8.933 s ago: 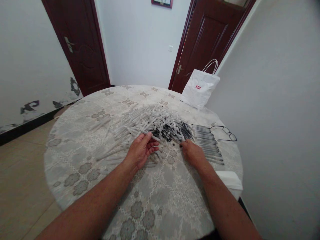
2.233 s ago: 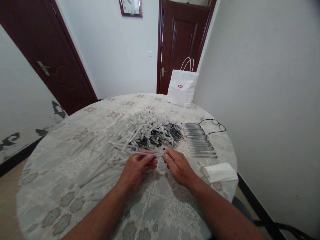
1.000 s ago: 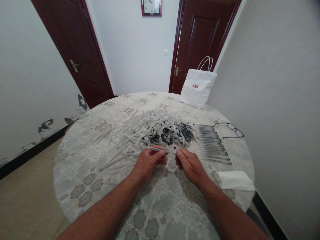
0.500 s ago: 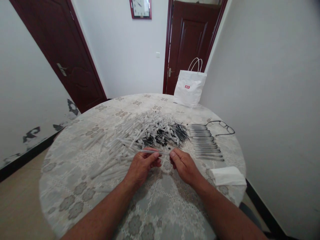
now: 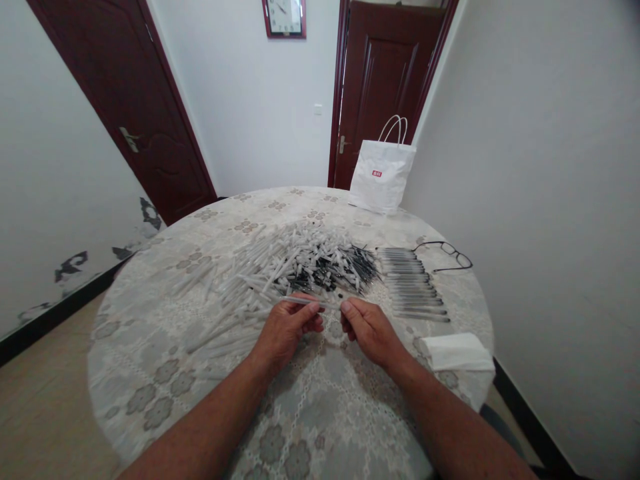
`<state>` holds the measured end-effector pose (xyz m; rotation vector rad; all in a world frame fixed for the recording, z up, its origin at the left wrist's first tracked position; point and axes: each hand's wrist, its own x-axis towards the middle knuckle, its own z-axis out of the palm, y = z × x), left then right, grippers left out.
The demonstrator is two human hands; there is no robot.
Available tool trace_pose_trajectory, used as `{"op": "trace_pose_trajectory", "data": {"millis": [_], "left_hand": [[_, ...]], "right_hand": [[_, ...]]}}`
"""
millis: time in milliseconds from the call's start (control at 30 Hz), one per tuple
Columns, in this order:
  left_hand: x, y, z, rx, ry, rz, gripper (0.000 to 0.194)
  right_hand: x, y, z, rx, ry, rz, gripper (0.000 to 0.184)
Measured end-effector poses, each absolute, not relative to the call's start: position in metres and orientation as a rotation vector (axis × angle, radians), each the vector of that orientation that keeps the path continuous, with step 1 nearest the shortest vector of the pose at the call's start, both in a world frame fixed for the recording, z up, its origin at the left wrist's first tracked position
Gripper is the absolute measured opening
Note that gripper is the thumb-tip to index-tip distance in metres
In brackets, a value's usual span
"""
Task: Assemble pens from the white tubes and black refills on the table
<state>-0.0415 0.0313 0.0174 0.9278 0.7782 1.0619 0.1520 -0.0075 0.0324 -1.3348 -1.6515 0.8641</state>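
Observation:
A translucent pen barrel is held level in front of me, above the table. My left hand is closed on its left part, between thumb and fingers. At the right end, my right hand is closed in a pinch; its fingertips hide that end. Just beyond my hands lies a pile of whitish pen barrels and small white pieces. Black-filled refills lie along the right side of the pile. To the right, several pens with dark tips lie side by side in a row.
A flowered cloth covers the round table. Black-framed glasses lie beyond the pen row, and a folded white tissue sits near the right edge. At the back stands a white paper bag.
My view has shifted slightly, so the whole scene sits a little further right. Both hands keep nearly the same hold on the pen barrel.

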Motion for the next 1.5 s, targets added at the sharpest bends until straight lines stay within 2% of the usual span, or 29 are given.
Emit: {"op": "trace_pose_trajectory", "data": {"millis": [300,367,500,667,900,1333,1500], "left_hand": [[-0.046,0.031,0.027,0.893,0.813,1.149,0.032],[-0.045,0.031,0.027,0.914,0.836,1.146,0.034],[-0.044,0.03,0.024,1.017,0.886,1.113,0.035],[-0.046,0.03,0.024,1.155,0.948,1.03,0.033],[-0.048,0.03,0.03,1.312,1.015,0.962,0.031],[-0.061,0.042,0.04,1.315,1.141,1.116,0.033],[-0.051,0.041,0.042,1.52,1.175,1.044,0.023]], "right_hand": [[0.159,-0.005,0.028,-1.358,-1.559,0.91,0.052],[0.159,-0.005,0.03,-1.383,-1.596,0.804,0.047],[0.157,-0.006,0.034,-1.361,-1.677,0.645,0.022],[0.156,-0.004,0.033,-1.292,-1.873,0.54,0.014],[0.16,-0.004,0.03,-1.303,-2.104,0.515,0.011],[0.176,0.005,0.024,-1.479,-1.94,0.404,0.012],[0.182,0.007,0.03,-1.497,-1.503,0.326,0.021]]}}
